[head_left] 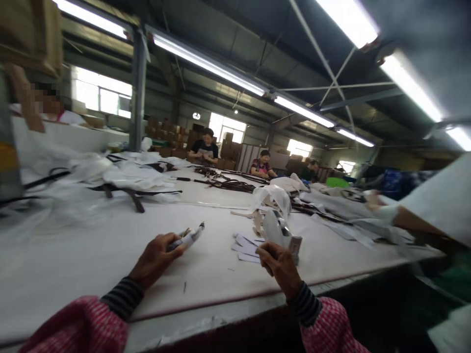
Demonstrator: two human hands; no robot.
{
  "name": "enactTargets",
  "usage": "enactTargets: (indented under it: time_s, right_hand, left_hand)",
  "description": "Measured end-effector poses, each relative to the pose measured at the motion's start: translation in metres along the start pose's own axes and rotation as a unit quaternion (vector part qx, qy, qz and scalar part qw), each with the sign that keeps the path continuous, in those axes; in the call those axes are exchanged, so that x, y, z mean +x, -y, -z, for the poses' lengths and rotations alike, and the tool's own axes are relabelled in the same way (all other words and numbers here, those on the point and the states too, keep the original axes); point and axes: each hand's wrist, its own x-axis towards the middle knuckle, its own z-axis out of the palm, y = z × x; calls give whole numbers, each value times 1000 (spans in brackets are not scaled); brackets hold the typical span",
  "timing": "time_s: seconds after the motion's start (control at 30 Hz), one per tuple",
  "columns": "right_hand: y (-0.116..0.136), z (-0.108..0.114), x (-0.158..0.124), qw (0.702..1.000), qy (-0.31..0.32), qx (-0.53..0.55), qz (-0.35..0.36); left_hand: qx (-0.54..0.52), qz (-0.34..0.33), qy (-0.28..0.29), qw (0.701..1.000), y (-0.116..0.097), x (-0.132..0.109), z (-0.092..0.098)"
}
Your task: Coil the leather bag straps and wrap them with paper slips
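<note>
My left hand (158,257) is closed around a short, white-wrapped piece (191,237) with a dark, narrow tip that points up and to the right. Its exact kind is unclear. My right hand (281,269) is bent with thumb and fingertips pinched together at the right edge of several white paper strips (245,249). Whether a strip sits between those fingertips is too small to tell. Just behind the right hand stands a grey object like a tape dispenser (274,228), with crumpled clear plastic (277,196) behind it.
The white tabletop (91,274) ends at a front edge close to me. Dark straps (231,184) lie across its far side. Plastic wrapping (125,174) is heaped at left. Pale sheets (342,215) lie at right, near another person's arm. Several people work beyond, one dark-shirted person (204,147) among them.
</note>
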Motion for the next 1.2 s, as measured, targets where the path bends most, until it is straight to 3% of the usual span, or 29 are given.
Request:
enactTargets:
  time_s: [0.17,0.23,0.33,0.53,0.8,1.2]
  right_hand:
    - [23,-97,19,988,130,81,36]
    - [21,-123,27,982,159,97,37]
    - [16,-143,37,978,169,117,24]
    - [11,-151,47,979,131,154,-27]
    - [6,-163,45,973,136,183,-29]
    - [-6,-161,52,947,170,250,-105]
  left_hand:
    - [-34,24,-21,999,-5,-2,0]
    - [-29,31,-26,999,-4,-2,-2]
    - [-29,31,-27,999,-3,-2,-5]
    - [-57,41,-27,997,-7,0,-6]
    - [-135,43,-26,990,-8,2,-5]
    - [-75,41,-21,996,-13,-1,-6]
